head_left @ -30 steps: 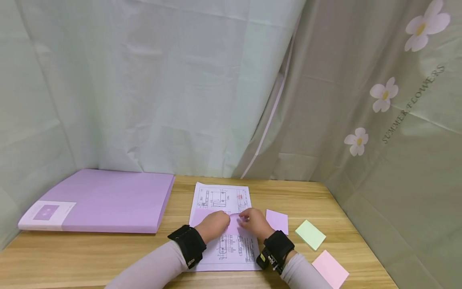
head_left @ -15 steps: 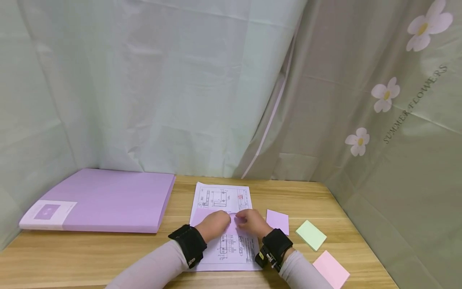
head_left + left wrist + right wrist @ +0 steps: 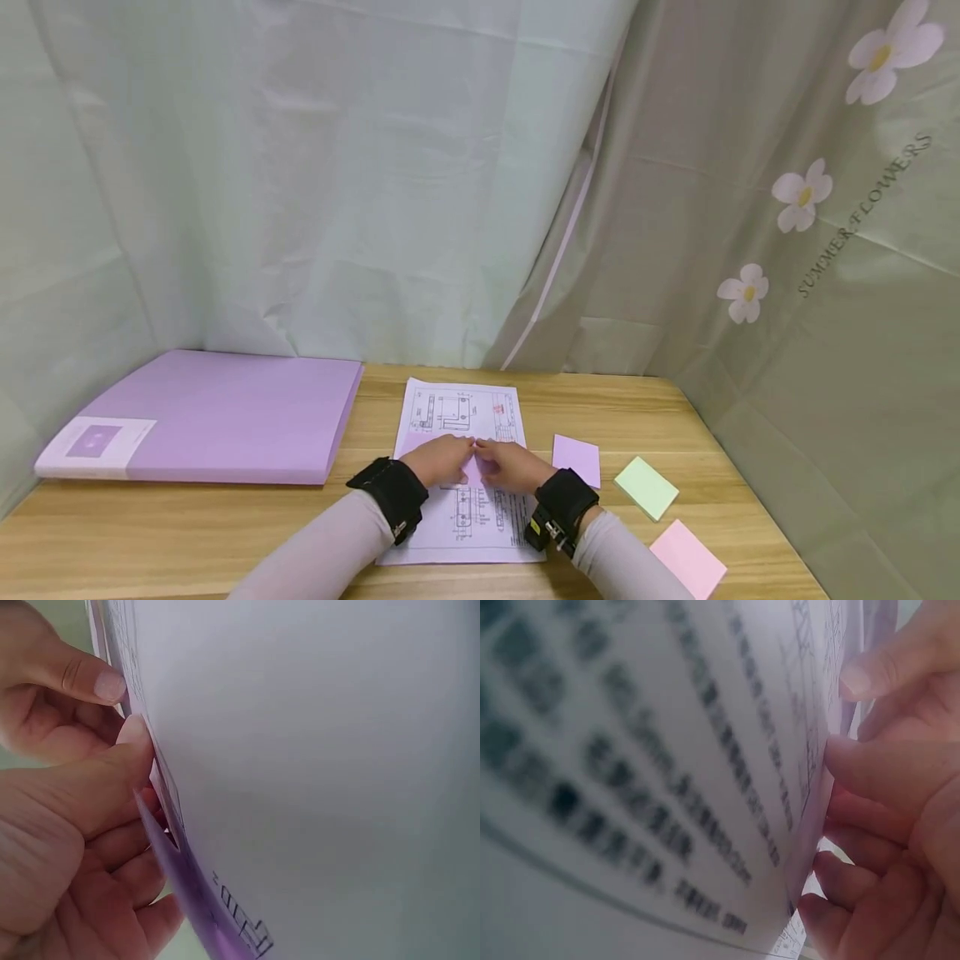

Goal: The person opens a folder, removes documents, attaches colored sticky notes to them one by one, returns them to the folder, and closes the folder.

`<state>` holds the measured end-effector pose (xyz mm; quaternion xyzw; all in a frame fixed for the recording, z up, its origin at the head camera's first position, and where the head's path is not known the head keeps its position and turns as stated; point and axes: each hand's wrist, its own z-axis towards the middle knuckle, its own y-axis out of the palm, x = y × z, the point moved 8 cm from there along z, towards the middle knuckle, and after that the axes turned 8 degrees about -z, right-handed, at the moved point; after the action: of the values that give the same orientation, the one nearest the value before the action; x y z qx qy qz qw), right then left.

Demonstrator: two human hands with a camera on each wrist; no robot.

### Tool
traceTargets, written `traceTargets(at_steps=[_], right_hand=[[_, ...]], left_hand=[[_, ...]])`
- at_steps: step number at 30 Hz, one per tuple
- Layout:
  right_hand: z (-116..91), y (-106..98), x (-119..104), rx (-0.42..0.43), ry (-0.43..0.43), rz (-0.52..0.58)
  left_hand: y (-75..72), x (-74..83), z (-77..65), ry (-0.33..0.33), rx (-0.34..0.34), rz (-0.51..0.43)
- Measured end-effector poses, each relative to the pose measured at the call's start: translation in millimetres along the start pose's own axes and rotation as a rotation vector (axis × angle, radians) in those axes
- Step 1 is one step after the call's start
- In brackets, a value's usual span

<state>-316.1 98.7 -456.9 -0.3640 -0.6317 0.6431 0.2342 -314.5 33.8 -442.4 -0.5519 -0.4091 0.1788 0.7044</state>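
A printed technical drawing sheet [image 3: 450,547] lies on the table in front of me. Purple paper [image 3: 474,475] crosses its middle, mostly covered by both hands. My left hand [image 3: 437,460] pinches the purple paper from the left, thumb on top and fingers curled. From the right, my right hand [image 3: 513,467] pinches it, and the fingertips of the two hands meet over the sheet. Close up in the left wrist view, a purple edge [image 3: 184,877] stands up beside the curled fingers. Small print fills the right wrist view, with the right thumb at the paper's edge.
A purple folder [image 3: 232,417] with a white label lies at the left. On the right are a purple sticky note pad [image 3: 577,461], a green one [image 3: 646,487] and a pink one [image 3: 687,558]. Curtains [image 3: 420,183] hang behind the wooden table [image 3: 585,400].
My right hand has moved left, and the gap between the two hands has closed until their fingertips meet. The raised purple edge between them is now hidden.
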Motion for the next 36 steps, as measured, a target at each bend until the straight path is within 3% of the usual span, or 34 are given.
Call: traceTargets(at_steps=[3,7,14,23,36], right_hand=[[0,-1,-2,-0.008,-0.025,-0.029],[-1,0,1,-0.038,0.009,-0.022],[-6,2,10,-0.066,0.085,0.026],[-18,3,29,-0.059,0.143,0.039],[-28,-4,34,-0.099,0.201,-0.008]], left_hand=[[-1.0,0.4,-0.5,-0.004,-0.006,-0.024],[-2.5,1.8,-0.9,-0.027,-0.017,-0.04],[0.6,-0.9,-0.2,-0.094,-0.057,0.022],[1.0,-12.3,-2.0,-0.181,-0.047,0.071],[2.2,-13.9,-2.5,-0.205,-0.073,0.026]])
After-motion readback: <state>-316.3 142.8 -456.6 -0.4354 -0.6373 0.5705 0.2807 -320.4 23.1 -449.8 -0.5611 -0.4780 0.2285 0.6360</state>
